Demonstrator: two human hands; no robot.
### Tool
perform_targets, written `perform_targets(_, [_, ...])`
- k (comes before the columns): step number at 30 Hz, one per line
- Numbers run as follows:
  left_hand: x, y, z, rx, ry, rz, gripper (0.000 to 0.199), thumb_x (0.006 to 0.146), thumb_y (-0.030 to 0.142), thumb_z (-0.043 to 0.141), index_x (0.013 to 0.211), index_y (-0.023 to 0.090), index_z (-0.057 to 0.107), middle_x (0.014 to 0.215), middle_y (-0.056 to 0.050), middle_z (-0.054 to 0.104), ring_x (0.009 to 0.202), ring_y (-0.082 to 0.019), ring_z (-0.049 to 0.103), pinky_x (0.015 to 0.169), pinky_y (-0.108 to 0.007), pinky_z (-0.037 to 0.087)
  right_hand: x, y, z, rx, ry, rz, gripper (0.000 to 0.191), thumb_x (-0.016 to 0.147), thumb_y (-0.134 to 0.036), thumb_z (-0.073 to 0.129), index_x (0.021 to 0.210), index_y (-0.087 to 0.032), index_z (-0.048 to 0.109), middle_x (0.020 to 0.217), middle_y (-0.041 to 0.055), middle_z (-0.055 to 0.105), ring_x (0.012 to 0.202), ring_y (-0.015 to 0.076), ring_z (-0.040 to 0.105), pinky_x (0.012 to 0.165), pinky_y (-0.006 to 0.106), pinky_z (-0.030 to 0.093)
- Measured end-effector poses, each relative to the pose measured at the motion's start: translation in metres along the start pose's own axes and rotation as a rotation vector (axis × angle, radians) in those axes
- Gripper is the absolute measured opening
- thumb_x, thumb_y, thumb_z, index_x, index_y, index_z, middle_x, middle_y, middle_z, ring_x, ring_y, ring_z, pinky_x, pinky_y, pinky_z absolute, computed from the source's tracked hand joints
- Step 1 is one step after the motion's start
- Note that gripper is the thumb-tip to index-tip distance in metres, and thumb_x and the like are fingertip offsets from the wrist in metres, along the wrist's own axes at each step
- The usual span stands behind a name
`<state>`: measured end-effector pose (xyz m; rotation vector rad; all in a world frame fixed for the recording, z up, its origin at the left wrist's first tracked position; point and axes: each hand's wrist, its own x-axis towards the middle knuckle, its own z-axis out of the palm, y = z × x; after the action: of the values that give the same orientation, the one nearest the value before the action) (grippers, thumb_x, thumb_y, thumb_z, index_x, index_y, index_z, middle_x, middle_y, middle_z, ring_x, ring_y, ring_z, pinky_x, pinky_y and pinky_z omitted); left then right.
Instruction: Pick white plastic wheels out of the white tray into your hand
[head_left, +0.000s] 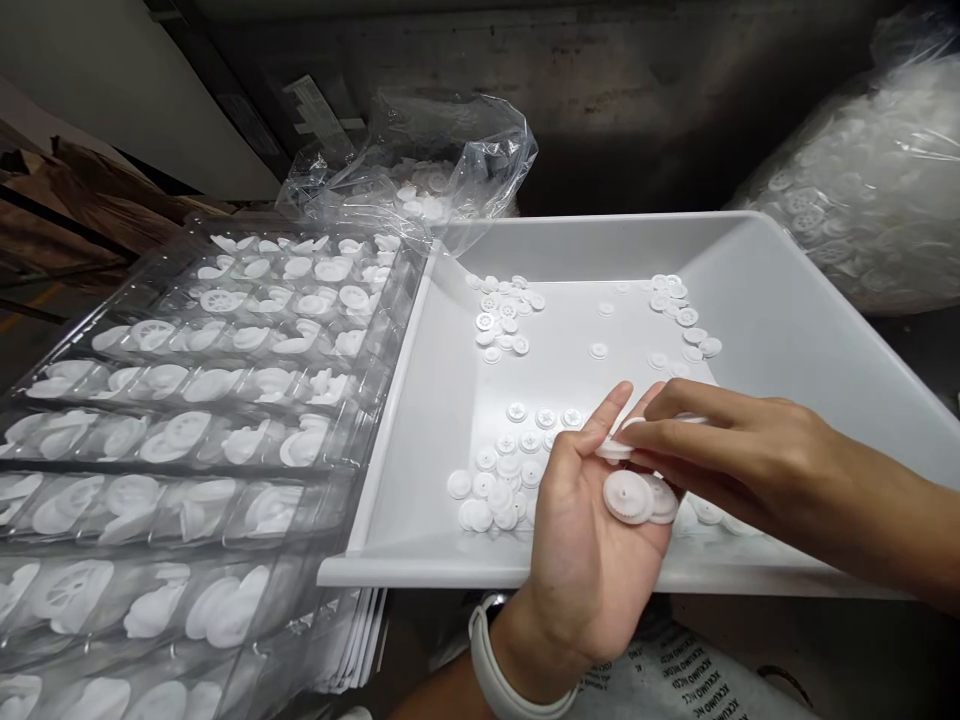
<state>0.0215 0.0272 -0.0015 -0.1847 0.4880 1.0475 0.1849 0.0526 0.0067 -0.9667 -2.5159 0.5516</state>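
My left hand point(592, 550) is turned palm up above the front edge of a white plastic tub, with white plastic gears point(627, 497) resting in the palm. Its thumb points up beside another white gear point(615, 449) near the fingers. From the right, my right hand point(742, 440) reaches over with bent fingers pinched at the white gears in the left hand. Part of what it grips is hidden behind its fingers. A white band circles my left wrist.
The white tub point(817, 330) holds loose gears point(506, 470) in several groups. At left, clear compartment trays point(225, 470) carry white parts. Behind stands an opened clear bag point(480, 150) of parts. A large filled bag point(877, 190) is at right.
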Motion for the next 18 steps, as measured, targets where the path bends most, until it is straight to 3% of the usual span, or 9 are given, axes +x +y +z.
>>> perform_targets(5, [0.002,-0.003,-0.001,-0.029,0.027,0.016,0.035,0.099,0.026,0.048,0.129,0.019,0.064,0.099,-0.007,0.074,0.083,-0.01,0.073,0.081,-0.021,0.058,0.017,0.006,-0.007,0.186,-0.098,0.106,0.011,0.105,-0.035,0.055,0.106,-0.029,0.064,0.092,-0.0048,0.064,0.08,0.0096,0.061,0.065,0.02,0.047])
perform_targets(8, [0.005,-0.006,0.0,-0.033,0.03,0.011,0.035,0.099,0.028,0.051,0.131,0.02,0.063,0.109,-0.008,0.075,0.093,-0.012,0.074,0.089,-0.025,0.059,0.021,0.01,-0.011,0.252,-0.08,0.177,0.011,0.103,-0.037,0.058,0.099,-0.032,0.066,0.086,-0.0083,0.066,0.073,0.0086,0.062,0.062,0.019,0.048])
perform_targets(12, [0.009,-0.006,0.002,-0.037,0.06,0.023,0.038,0.1,0.029,0.053,0.136,0.022,0.059,0.124,-0.01,0.072,0.104,-0.016,0.073,0.097,-0.031,0.058,0.016,0.014,-0.017,0.326,-0.025,0.242,0.018,0.102,-0.039,0.058,0.117,-0.038,0.069,0.099,-0.0087,0.071,0.082,0.0099,0.068,0.061,0.017,0.053])
perform_targets(15, [0.01,-0.005,0.004,-0.051,0.096,0.0,0.038,0.102,0.035,0.051,0.136,0.02,0.059,0.124,-0.013,0.072,0.11,-0.021,0.073,0.097,-0.035,0.059,0.007,0.015,-0.022,0.321,0.014,0.266,0.026,0.102,-0.042,0.059,0.127,-0.043,0.065,0.109,-0.0092,0.072,0.09,0.0125,0.07,0.068,0.019,0.056])
perform_targets(18, [0.01,-0.004,0.005,-0.056,0.153,-0.022,0.037,0.102,0.035,0.051,0.133,0.02,0.062,0.123,-0.012,0.074,0.109,-0.023,0.074,0.091,-0.034,0.062,-0.001,0.013,-0.023,0.273,-0.052,0.26,0.027,0.104,-0.046,0.056,0.13,-0.045,0.062,0.11,-0.0103,0.072,0.09,0.0139,0.07,0.073,0.022,0.057])
